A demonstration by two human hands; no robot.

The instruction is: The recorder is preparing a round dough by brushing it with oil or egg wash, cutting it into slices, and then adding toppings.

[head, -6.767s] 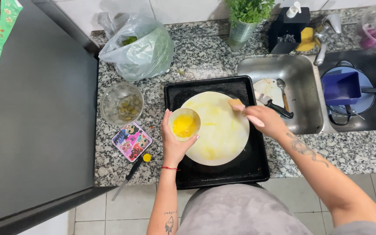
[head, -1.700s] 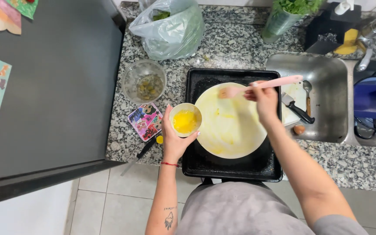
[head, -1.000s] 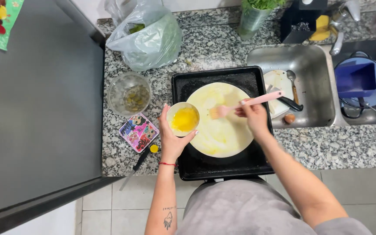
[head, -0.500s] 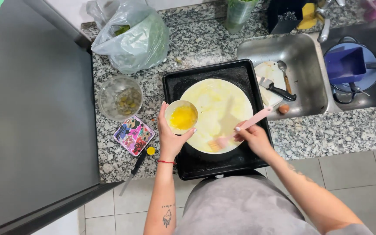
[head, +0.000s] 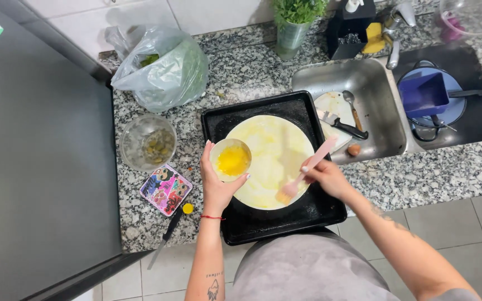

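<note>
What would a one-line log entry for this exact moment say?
left hand: holds small bowl of yellow liquid | right hand: holds pink pastry brush, bristles on round dough sheet | dough on black baking tray | surface: granite counter

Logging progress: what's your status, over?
Left hand holds egg bowl. Right hand holds brush, bristles on dough. Tray unobstructed.

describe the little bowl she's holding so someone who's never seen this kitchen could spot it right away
Start at the black rectangular baking tray on the speckled granite counter, with the round pale dough disc on it. Over the disc's left edge, the left hand holds up a small clear round bowl. Unlike the larger glass bowl of greenish bits beside the tray, it holds bright yellow liquid.
</note>
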